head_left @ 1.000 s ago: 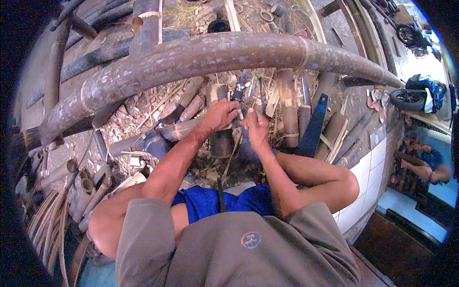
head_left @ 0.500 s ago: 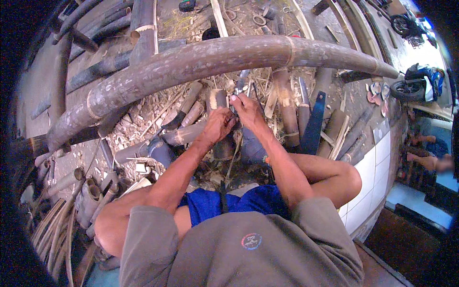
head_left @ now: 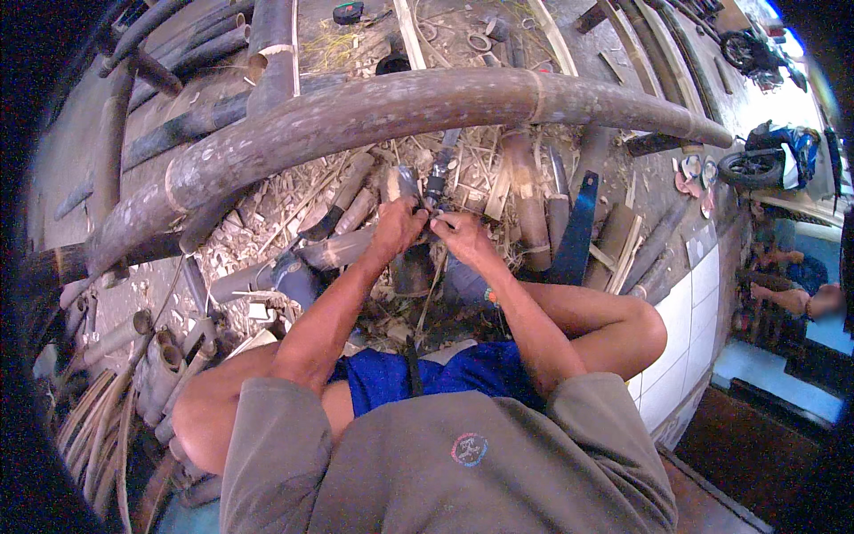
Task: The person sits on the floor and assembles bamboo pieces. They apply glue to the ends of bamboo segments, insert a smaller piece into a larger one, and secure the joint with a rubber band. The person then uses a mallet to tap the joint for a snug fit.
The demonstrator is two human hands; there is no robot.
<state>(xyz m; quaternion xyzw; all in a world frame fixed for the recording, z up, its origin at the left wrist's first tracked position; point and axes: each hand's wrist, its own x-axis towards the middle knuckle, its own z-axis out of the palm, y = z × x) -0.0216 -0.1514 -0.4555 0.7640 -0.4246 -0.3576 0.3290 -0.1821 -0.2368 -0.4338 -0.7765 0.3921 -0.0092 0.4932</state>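
Note:
My left hand (head_left: 399,228) is closed over a short brown bamboo piece (head_left: 400,183), fingers curled toward the right hand. Close beside it, my right hand (head_left: 463,238) is pinched, its thumb and forefinger meeting at the left fingertips. What lies between the fingers is too small and hidden to name. Just beyond the hands is a narrow tool with a dark handle-like part (head_left: 436,182) and a greyish far end; its kind is unclear. A thick, curved bamboo pole (head_left: 356,111) spans the view in front of the hands.
Wood shavings (head_left: 240,236) cover the ground around the bamboo offcuts. A dark saw-like blade (head_left: 578,231) with a hole at its tip lies to the right. Bamboo strips (head_left: 93,418) bundle at lower left. White tiles (head_left: 680,334), sandals (head_left: 692,173) and a motorbike (head_left: 765,165) are at right.
My right hand has drawn back toward me, uncovering more of the narrow tool. My left hand has shifted slightly left and stays closed.

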